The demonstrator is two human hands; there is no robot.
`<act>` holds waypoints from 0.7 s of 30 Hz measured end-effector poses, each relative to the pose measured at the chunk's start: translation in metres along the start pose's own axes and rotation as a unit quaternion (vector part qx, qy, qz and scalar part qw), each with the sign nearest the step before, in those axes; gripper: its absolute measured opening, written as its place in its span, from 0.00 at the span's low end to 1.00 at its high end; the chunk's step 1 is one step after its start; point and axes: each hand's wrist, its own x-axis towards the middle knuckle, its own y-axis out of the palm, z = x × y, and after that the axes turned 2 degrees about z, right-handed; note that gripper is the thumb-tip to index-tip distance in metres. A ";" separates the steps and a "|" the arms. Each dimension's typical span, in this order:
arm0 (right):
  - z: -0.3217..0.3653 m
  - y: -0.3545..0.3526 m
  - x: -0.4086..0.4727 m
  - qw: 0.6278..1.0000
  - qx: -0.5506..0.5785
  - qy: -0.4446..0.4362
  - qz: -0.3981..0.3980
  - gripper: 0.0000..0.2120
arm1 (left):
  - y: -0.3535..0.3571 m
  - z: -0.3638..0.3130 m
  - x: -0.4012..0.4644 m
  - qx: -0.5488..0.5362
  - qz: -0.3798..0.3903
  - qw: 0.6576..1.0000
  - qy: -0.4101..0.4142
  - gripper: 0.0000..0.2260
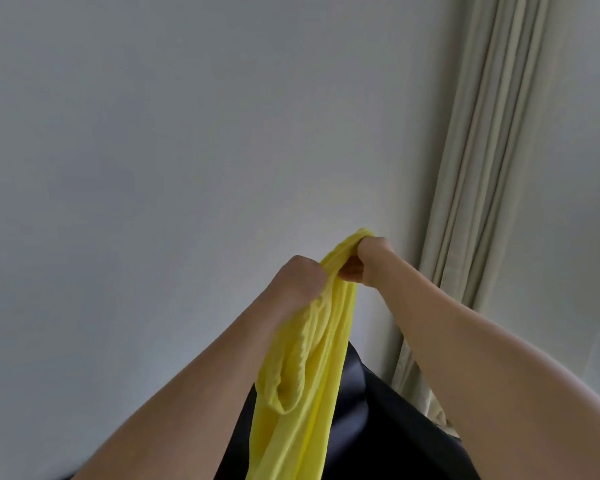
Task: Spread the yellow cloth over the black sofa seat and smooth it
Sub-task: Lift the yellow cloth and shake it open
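Left hand (300,282): was raised in front of a wall, fingers curled round the cloth's upper part, gripping it from the left side.
Right hand (364,261): sat slightly higher and just beside the left hand, fingers and thumb pinching the top edge of the cloth; a small yellow bunch stuck out above the knuckles.
Hands together: were close to each other, almost touching, with the cloth gathered between them.
Forearms: both were bare and reached up from the lower corners of the view, meeting at the cloth.
Cloth (312,375): was yellow, held up in the air and bunched into a long narrow hang; it dropped from the hands down to the bottom edge of the view, with a folded loop sagging on its left side near the left forearm. It was not spread; it hung in front of the sofa, and whether its lower end touched the sofa could not be told.
Sofa (378,427): was black and smooth, showing only at the bottom of the view, behind and to the right of the hanging cloth, between the two forearms.
Wall (187,150): was plain and pale, filling most of the view behind the hands.
Curtain (492,150): was pale and pleated, hanging on the right, its lower end reaching down beside the sofa.
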 end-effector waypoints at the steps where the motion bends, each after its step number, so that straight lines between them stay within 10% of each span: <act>1: 0.009 0.004 -0.004 1.000 0.026 -0.007 0.009 0.15 | -0.008 -0.010 -0.001 -0.049 0.019 0.998 -0.023 0.13; 7: 0.060 0.037 -0.022 0.991 0.110 -0.065 0.036 0.13 | -0.048 -0.029 -0.022 -0.246 0.002 0.969 -0.012 0.02; 13: 0.104 0.079 -0.050 0.975 0.173 -0.128 0.050 0.09 | -0.102 -0.022 -0.032 0.031 -0.135 0.983 0.120 0.09; 21: 0.147 0.123 -0.082 0.954 0.249 -0.151 0.066 0.10 | -0.168 -0.036 -0.060 0.164 -0.161 0.972 0.048 0.04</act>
